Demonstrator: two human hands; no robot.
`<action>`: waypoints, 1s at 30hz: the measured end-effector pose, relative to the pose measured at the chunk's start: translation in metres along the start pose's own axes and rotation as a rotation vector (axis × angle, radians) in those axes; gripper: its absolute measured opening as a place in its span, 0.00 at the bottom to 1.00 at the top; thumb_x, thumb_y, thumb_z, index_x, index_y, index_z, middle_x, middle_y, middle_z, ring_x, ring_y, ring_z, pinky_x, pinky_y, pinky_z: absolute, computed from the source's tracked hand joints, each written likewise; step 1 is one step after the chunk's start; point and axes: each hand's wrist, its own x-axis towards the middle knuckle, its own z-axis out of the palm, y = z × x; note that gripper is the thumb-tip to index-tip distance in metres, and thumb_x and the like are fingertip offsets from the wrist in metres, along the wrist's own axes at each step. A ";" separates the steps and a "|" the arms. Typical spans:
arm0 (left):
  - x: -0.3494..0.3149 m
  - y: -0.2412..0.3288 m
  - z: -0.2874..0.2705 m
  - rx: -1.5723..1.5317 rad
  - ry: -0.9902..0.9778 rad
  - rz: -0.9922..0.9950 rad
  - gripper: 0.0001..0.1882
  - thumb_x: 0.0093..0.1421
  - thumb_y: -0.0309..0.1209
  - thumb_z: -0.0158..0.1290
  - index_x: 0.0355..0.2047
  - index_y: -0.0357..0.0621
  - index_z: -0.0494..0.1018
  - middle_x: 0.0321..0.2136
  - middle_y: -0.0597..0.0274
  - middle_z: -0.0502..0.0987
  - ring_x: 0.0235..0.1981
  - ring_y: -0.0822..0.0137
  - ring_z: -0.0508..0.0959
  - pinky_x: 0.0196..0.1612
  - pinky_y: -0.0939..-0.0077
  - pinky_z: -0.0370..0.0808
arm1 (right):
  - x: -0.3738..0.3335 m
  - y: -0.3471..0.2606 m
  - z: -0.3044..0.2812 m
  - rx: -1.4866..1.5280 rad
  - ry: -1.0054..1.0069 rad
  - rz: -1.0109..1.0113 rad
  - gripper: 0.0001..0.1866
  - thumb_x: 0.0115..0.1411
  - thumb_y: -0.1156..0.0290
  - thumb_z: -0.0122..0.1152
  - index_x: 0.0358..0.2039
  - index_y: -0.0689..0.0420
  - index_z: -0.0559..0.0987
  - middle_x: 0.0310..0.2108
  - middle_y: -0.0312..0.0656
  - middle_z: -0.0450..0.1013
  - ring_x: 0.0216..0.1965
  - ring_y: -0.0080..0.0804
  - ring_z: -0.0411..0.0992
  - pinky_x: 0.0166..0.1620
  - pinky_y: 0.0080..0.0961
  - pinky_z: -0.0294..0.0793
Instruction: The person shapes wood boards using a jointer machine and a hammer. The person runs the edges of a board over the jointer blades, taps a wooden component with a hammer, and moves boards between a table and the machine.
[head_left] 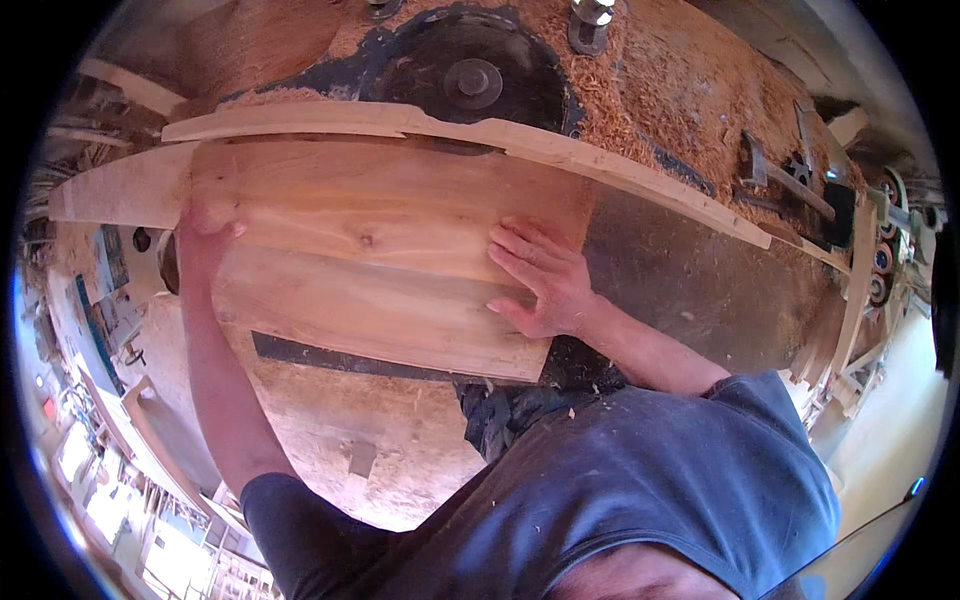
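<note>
A wide pale wooden panel [380, 250] with a small knot lies on the machine table, its far edge along a long wooden fence strip [600, 165]. My left hand [212, 220] holds the panel's left end, thumb on the top face; its other fingers are mostly hidden. On the right part of the panel my right hand [540, 278] lies flat, fingers a little apart. Just beyond the fence sits a dark round machine part [470, 82] with a central hub. The strip has a shallow notch in front of it.
Wood shavings [690, 90] cover the surface behind the fence. A hammer [790, 185] lies at the far right. Another light board [125, 190] extends beyond the panel's left end. Bare dark table [680, 260] shows to the right. Sawdust covers the floor [350, 440].
</note>
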 end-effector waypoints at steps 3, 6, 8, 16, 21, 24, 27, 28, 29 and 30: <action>0.003 -0.010 -0.003 -0.123 -0.006 -0.014 0.52 0.44 0.39 0.75 0.66 0.32 0.64 0.66 0.43 0.67 0.67 0.49 0.68 0.69 0.62 0.64 | 0.017 -0.008 0.007 -0.008 -0.003 -0.002 0.34 0.41 0.62 0.76 0.50 0.62 0.81 0.59 0.48 0.74 0.62 0.49 0.71 0.65 0.48 0.68; 0.012 -0.042 -0.005 -0.226 0.055 -0.018 0.51 0.45 0.39 0.74 0.67 0.31 0.63 0.66 0.44 0.67 0.67 0.51 0.67 0.70 0.63 0.63 | 0.025 -0.014 0.022 0.013 -0.001 0.020 0.33 0.41 0.62 0.76 0.50 0.61 0.81 0.59 0.47 0.75 0.62 0.49 0.72 0.66 0.48 0.68; 0.018 -0.055 -0.009 -0.149 0.091 -0.013 0.51 0.46 0.39 0.74 0.67 0.30 0.63 0.66 0.44 0.67 0.67 0.53 0.67 0.70 0.64 0.63 | 0.030 -0.017 0.032 0.028 0.004 0.033 0.34 0.41 0.62 0.75 0.51 0.61 0.81 0.59 0.47 0.75 0.62 0.48 0.71 0.66 0.47 0.68; 0.032 -0.129 -0.009 -0.330 0.148 -0.159 0.52 0.48 0.45 0.75 0.67 0.30 0.63 0.64 0.47 0.70 0.64 0.61 0.69 0.67 0.69 0.65 | 0.062 -0.031 0.057 0.015 0.013 -0.006 0.35 0.40 0.60 0.76 0.51 0.61 0.80 0.61 0.47 0.73 0.65 0.46 0.69 0.67 0.47 0.68; 0.045 -0.121 -0.027 -0.226 0.074 -0.182 0.55 0.48 0.45 0.76 0.68 0.30 0.61 0.63 0.48 0.71 0.64 0.61 0.70 0.66 0.68 0.66 | 0.078 -0.040 0.071 0.013 0.032 0.006 0.35 0.40 0.61 0.76 0.51 0.61 0.80 0.61 0.46 0.73 0.65 0.47 0.69 0.67 0.47 0.68; 0.054 -0.143 -0.033 -0.145 0.140 -0.161 0.55 0.48 0.45 0.75 0.68 0.30 0.60 0.63 0.47 0.71 0.63 0.57 0.71 0.66 0.66 0.66 | 0.090 -0.048 0.084 0.009 0.060 0.002 0.34 0.41 0.62 0.76 0.51 0.62 0.80 0.61 0.46 0.73 0.65 0.46 0.69 0.67 0.46 0.67; 0.068 -0.177 -0.034 -0.044 0.213 -0.139 0.55 0.48 0.46 0.74 0.68 0.30 0.60 0.63 0.45 0.71 0.63 0.54 0.72 0.66 0.65 0.66 | 0.110 -0.061 0.106 0.008 0.051 0.016 0.33 0.43 0.62 0.76 0.51 0.62 0.80 0.62 0.45 0.72 0.65 0.46 0.68 0.68 0.45 0.66; 0.074 -0.191 -0.042 -0.041 0.226 -0.121 0.55 0.49 0.47 0.74 0.68 0.30 0.60 0.64 0.44 0.70 0.63 0.53 0.72 0.66 0.65 0.66 | 0.120 -0.068 0.115 0.014 0.050 0.015 0.33 0.43 0.62 0.76 0.51 0.62 0.80 0.63 0.45 0.72 0.66 0.46 0.67 0.68 0.44 0.66; 0.077 -0.205 -0.048 -0.042 0.240 -0.106 0.54 0.49 0.47 0.74 0.68 0.30 0.60 0.64 0.44 0.70 0.63 0.52 0.72 0.66 0.65 0.66 | 0.128 -0.073 0.120 0.011 0.053 -0.001 0.33 0.44 0.62 0.76 0.51 0.62 0.80 0.63 0.45 0.71 0.66 0.46 0.67 0.68 0.44 0.65; 0.078 -0.221 -0.053 -0.068 0.236 -0.079 0.54 0.50 0.47 0.73 0.68 0.30 0.60 0.65 0.43 0.69 0.63 0.52 0.71 0.66 0.64 0.66 | 0.135 -0.076 0.127 0.014 0.052 -0.014 0.33 0.44 0.62 0.75 0.52 0.62 0.80 0.63 0.46 0.71 0.66 0.46 0.67 0.69 0.44 0.65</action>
